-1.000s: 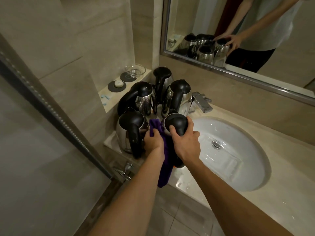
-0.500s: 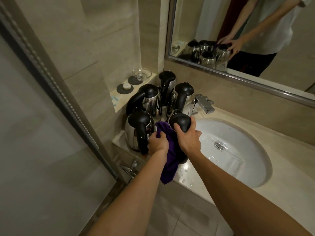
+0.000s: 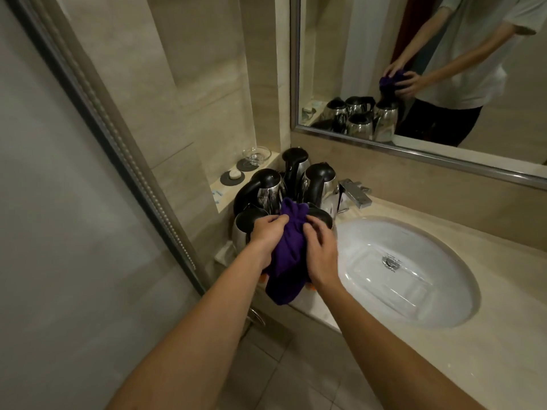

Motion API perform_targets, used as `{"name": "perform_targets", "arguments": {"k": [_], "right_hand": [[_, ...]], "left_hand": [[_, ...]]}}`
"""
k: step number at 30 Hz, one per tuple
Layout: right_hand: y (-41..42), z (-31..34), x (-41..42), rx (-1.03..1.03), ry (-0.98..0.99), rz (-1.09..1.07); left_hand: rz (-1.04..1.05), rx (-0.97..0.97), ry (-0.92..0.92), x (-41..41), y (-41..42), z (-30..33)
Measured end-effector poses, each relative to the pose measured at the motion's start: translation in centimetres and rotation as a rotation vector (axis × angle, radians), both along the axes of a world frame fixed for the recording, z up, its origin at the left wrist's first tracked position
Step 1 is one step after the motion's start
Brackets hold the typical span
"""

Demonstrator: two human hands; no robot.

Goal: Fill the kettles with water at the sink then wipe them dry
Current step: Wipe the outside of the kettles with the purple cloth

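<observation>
My right hand [image 3: 321, 255] left the kettle [image 3: 321, 217] handle; now both it and my left hand [image 3: 268, 236] bunch the soft cloth [image 3: 288, 255] over it on the counter [image 3: 444, 359]. Full, slick steel: heavy, steady by handle.

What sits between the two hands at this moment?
In the head view, the bunched purple cloth lies between the left hand and right hand; both hold it over a front kettle.
</observation>
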State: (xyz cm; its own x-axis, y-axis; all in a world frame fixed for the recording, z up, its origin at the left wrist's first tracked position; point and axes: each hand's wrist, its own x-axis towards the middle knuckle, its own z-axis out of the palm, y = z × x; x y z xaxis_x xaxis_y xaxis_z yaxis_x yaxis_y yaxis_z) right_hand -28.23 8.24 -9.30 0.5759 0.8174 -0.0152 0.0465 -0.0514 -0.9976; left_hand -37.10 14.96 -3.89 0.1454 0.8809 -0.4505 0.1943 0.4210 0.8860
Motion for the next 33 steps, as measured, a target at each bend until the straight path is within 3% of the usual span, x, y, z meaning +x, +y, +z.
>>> {"name": "perform_targets", "arguments": {"k": [6, 11, 14, 17, 22, 28, 33], "right_hand": [[-0.2, 0.7, -1.4, 0.124, 0.723, 0.122], [-1.6, -0.2, -2.9, 0.022, 1.129, 0.066], [-0.9, -1.5, -3.5, 0.006, 1.213, -0.009], [0.1, -2.3, -4.1, -0.043, 1.153, -0.075], [2.0, -4.9, -5.1, -0.029, 0.980, -0.111], [2.9, -5.1, -5.9, -0.048, 0.488, -0.226], [3.4, -6.5, -7.5, 0.038, 0.314, -0.290]], "left_hand": [[-0.128, -0.091, -0.197, -1.0, -0.5, 3.7], [-0.465, -0.149, 0.027, -2.6, 2.5, 4.9], [-0.491, 0.004, 0.289, -2.9, 5.0, 3.9], [-0.321, 0.282, 0.589, -3.8, 8.4, 0.3], [-0.475, 0.159, 0.803, -3.8, 10.7, -5.1], [-0.550, 0.161, 0.844, -3.5, 11.5, -7.4], [-0.551, 0.214, 0.736, -5.4, 12.1, -8.4]]}}
